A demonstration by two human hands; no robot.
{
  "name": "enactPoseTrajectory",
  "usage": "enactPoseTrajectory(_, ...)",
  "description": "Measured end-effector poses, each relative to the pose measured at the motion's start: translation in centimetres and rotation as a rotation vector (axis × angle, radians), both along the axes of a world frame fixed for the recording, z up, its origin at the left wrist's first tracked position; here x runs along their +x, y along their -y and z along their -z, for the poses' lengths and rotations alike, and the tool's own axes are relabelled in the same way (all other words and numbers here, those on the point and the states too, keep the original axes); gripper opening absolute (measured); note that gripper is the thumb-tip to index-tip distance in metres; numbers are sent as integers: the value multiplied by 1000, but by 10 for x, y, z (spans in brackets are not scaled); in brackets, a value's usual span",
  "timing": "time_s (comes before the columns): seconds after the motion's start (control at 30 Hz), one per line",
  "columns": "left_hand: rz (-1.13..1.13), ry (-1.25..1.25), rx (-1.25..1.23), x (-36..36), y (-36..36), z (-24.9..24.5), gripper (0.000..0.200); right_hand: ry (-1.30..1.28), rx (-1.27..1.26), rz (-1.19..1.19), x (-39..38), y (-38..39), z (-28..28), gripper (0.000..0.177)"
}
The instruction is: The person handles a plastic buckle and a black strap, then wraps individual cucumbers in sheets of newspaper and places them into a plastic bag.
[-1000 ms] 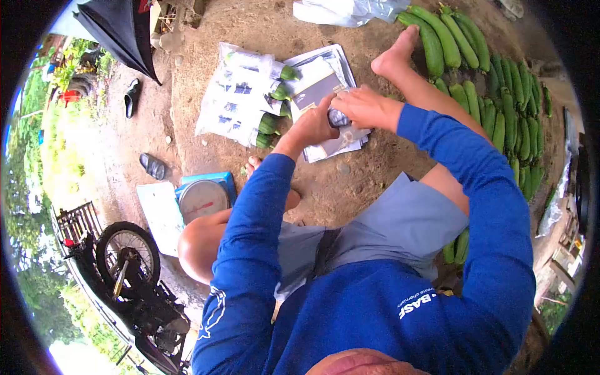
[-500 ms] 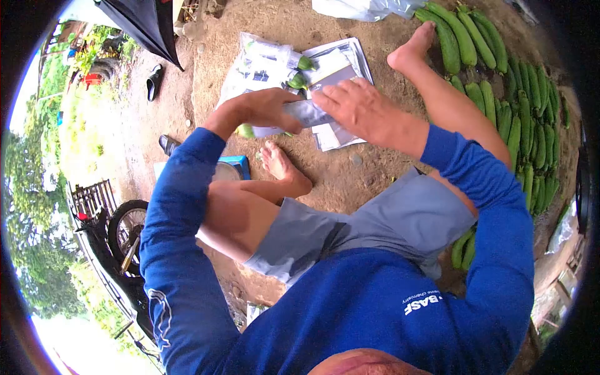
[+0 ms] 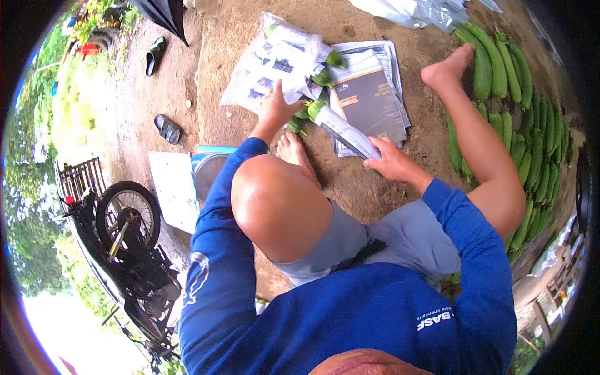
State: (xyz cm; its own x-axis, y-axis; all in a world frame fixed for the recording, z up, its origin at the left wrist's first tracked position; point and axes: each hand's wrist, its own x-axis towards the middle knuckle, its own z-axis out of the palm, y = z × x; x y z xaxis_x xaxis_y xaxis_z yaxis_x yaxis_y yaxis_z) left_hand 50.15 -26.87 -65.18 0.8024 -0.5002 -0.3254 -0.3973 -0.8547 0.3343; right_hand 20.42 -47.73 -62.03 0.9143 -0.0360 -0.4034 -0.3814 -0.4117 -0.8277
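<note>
Fingers of the right hand (image 3: 389, 161) clasp the wrapped end of a gourd (image 3: 344, 132) over the near edge of the papers (image 3: 369, 103); the left hand (image 3: 275, 112) is spread, its contact unclear; left of the papers, several wrapped gourds (image 3: 294, 39); right, many bare ones (image 3: 497, 62)

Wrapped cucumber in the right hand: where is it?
Head view, centre: the cucumber, its near end in the right hand, slants over the papers' near left corner, green tip beside the bagged cucumbers.
</note>
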Motion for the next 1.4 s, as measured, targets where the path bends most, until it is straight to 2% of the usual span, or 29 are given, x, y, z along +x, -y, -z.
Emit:
enactPoseTrajectory(0.03, 18, 108, -19, -8, -2, 12, 81, -15, 6, 7, 5, -2, -1, 62)
enactPoseTrajectory(0.1, -116, -15, -22, -2, -6, 23, 58, -36, 14, 24, 20, -2, -2, 63)
enactPoseTrajectory(0.2, -224, -1, -195, 3, -21, 15, 35, 88, -1, 44, 38, -8, 29, 63)
enactPoseTrajectory(0.3, -153, 154, -310, -11, -35, 10, 24, 70, -34, -6, 82, -25, 45, 65)
enactPoseTrajectory(0.33, -133, 206, -342, -17, -40, 14, 22, 175, -44, 56, 99, -39, 55, 61)
enactPoseTrajectory(0.37, -101, 208, -395, -21, -42, 9, 22, 276, -54, 122, 117, -53, 64, 57)
enactPoseTrajectory(0.43, -39, 286, -414, -26, -47, 6, 22, 279, -50, 47, 161, -72, 69, 43)
enactPoseTrajectory(0.5, -58, 281, -457, -31, -52, 10, 20, 399, -96, 121, 196, -104, 82, 32)
enactPoseTrajectory(0.57, -100, 272, -504, -32, -58, 13, 18, 591, -95, 101, 227, -132, 113, 29)
enactPoseTrajectory(0.63, -168, 261, -569, -30, -58, 16, 17, 397, -203, 16, 240, -144, 114, 24)
enactPoseTrajectory(0.7, -177, 257, -508, -26, -60, 13, 20, 346, -326, 17, 238, -150, 105, 24)
enactPoseTrajectory(0.77, -236, 126, -422, -26, -63, 20, 28, 330, -539, 16, 228, -151, 81, 26)
enactPoseTrajectory(0.83, -331, -49, -387, -28, -67, 17, 50, 265, -585, -74, 225, -146, 65, 26)
enactPoseTrajectory(0.87, -209, 102, -339, -24, -82, 41, 54, 249, -578, -107, 223, -146, 61, 26)
enactPoseTrajectory(0.9, -218, 68, -277, -20, -88, 46, 57, 225, -577, -135, 219, -145, 61, 25)
enactPoseTrajectory(0.93, -137, 120, -244, -15, -96, 55, 60, 287, -533, -58, 215, -146, 69, 22)
enactPoseTrajectory(0.97, -159, 53, -263, -23, -82, 18, 57, 206, -486, -94, 202, -129, 40, 23)
enactPoseTrajectory(1.0, -81, 7, -294, -21, -84, 10, 56, 226, -442, -85, 198, -128, 72, 24)
enactPoseTrajectory(1.03, 46, 142, -280, -13, -91, 24, 55, 162, -415, -164, 185, -110, 55, 22)
enactPoseTrajectory(1.1, 165, 162, -81, -9, -80, -3, 56, 197, -377, -380, 159, -68, 38, 27)
enactPoseTrajectory(1.17, 327, 215, 3, -4, -69, -19, 60, 205, -441, -472, 128, -14, 9, 30)
enactPoseTrajectory(1.2, 345, 187, 2, 9, -72, -7, 62, 234, -387, -396, 109, 21, -22, 30)
enactPoseTrajectory(1.23, 363, 160, 4, 17, -69, -2, 63, 155, -255, -359, 91, 62, -58, 27)
enactPoseTrajectory(1.27, 334, 99, 52, 23, -68, 2, 65, 328, -317, -222, 71, 101, -55, 27)
enactPoseTrajectory(1.3, 309, 40, 105, 27, -63, -2, 66, 208, -430, -159, 55, 148, -57, 27)
enactPoseTrajectory(1.33, 360, 49, 106, 34, -66, 3, 69, 323, -408, -41, 25, 196, -77, 29)
enactPoseTrajectory(1.37, 409, 57, 112, 42, -72, 9, 72, 279, -497, 60, -8, 242, -99, 30)
enactPoseTrajectory(1.4, 368, -54, 51, 49, -76, 8, 79, 170, -649, 175, -49, 289, -120, 31)
